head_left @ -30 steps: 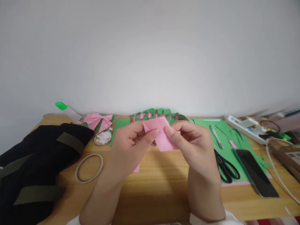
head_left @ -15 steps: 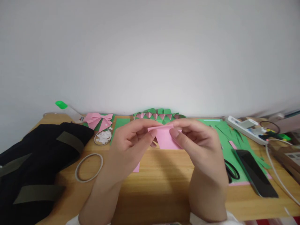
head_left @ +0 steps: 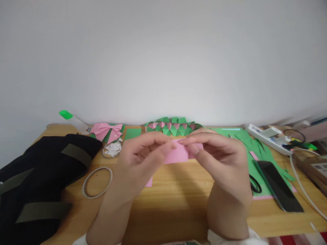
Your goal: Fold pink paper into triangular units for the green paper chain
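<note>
A small piece of pink paper (head_left: 176, 156) is held up above the wooden table, with a fold along its upper edge. My left hand (head_left: 145, 160) pinches its left side between thumb and fingers. At the right side, my right hand (head_left: 217, 156) grips the paper the same way, thumb toward me. Beyond my hands, against the wall, stands a folded green and pink paper piece (head_left: 175, 126). Another pink sheet (head_left: 149, 182) lies on the table, mostly hidden behind my left hand.
At left lie a dark cloth bag (head_left: 46, 170), a white ring (head_left: 97, 182), a dish of white scraps (head_left: 112, 149) and a pink paper bow (head_left: 107, 131). On the right are green paper (head_left: 264, 153), black scissors handles (head_left: 255, 184), a phone (head_left: 278, 185) and a power strip (head_left: 268, 139).
The pink paper has turned in my fingers; its lower flap now hangs further left. My right hand has shifted slightly right, fingertips nearer the paper's middle fold.
</note>
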`<state>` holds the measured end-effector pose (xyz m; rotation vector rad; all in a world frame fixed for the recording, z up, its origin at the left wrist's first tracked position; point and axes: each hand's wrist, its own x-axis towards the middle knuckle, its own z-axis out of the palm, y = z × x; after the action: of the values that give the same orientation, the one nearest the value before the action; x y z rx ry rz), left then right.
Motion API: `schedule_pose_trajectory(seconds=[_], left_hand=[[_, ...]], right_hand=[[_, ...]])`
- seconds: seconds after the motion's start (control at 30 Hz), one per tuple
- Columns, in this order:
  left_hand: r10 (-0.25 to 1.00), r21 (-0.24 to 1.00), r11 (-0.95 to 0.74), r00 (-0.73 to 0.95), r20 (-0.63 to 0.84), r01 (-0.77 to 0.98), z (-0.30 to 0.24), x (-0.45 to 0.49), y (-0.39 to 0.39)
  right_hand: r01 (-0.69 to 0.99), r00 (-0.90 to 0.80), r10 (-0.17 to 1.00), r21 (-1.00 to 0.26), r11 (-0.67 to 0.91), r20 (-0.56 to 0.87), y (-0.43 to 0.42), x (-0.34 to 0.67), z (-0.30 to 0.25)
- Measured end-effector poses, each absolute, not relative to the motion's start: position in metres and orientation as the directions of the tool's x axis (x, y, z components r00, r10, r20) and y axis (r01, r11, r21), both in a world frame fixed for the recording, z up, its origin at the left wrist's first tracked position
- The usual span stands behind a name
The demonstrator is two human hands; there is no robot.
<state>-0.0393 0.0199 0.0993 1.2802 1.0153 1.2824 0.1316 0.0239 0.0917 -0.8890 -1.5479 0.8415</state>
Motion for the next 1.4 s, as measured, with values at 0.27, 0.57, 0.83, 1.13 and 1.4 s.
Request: schedule_pose_trajectory(seconds=[0.27, 0.57, 0.83, 1.13, 1.4], left_hand=[[0.998, 0.997, 0.006, 0.061, -0.001, -0.074, 0.102, -0.032, 0.021], [0.994, 0.994, -0.111, 0.02, 0.11, 0.018, 0.093, -0.034, 0.024], [0.989, 0.989, -0.138, -0.055, 0.141, 0.053, 0.093, -0.033, 0.023], [0.981, 0.982, -0.191, -0.042, 0.191, 0.009, 0.088, -0.032, 0.028], [0.974, 0.987, -0.15, 0.161, 0.158, -0.059, 0.09, -0.035, 0.029]], right_hand=[[0.039, -0.058, 0.924, -0.924, 0.379, 0.377, 0.028, 0.125, 0.089], [0.045, -0.074, 0.952, -0.953, 0.301, 0.297, 0.029, 0.129, 0.091], [0.069, -0.044, 0.923, -0.921, 0.384, 0.381, 0.029, 0.125, 0.093], [0.122, 0.048, 0.904, -0.901, 0.417, 0.425, 0.03, 0.125, 0.083], [0.203, -0.014, 0.817, -0.799, 0.566, 0.576, 0.03, 0.122, 0.087]])
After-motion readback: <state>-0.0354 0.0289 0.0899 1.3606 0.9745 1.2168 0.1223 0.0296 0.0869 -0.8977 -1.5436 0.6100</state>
